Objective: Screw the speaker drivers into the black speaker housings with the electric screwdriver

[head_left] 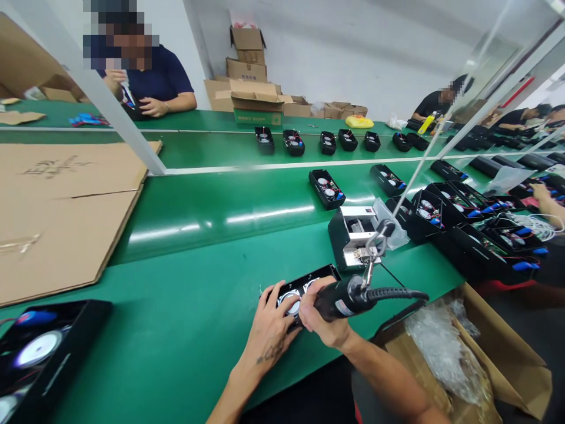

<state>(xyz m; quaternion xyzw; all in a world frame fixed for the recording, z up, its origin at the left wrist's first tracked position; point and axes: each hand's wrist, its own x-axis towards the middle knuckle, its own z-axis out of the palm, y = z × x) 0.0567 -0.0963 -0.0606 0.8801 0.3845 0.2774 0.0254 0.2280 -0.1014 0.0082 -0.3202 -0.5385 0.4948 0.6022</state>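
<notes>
- Black casing (pixel 329 272) is lying near the front edge of the green counter (pixel 185 306), just on the near side of a boxy metal-topped device (pixel 353 235).
- The left hand (pixel 269 327) is gripping the casing's left end, its fingers bent and slightly spread, one reaching onto a round speaker (pixel 288 299).
- The right hand (pixel 324 321) is wrapping its fingers closely around the front of a black power screwdriver (pixel 341 296), which is slanting over the casing.
- Open room is stretching leftward from the left hand to a cardboard sheet (pixel 66 218) along the counter's left side.
- Another casing (pixel 73 347) is sitting at the near left corner, cut off by the view; stacked casings (pixel 481 247) are crowding the right side.
- Below the front edge, an open carton (pixel 507 359) is holding clear plastic (pixel 445 341).
- The right hand is hiding the screwdriver's tip, and both hands are covering much of the gripped casing.
- A pale label (pixel 343 307) is showing on the screwdriver, too small to read; dark characters are marking the cardboard sheet, hard to make out.
</notes>
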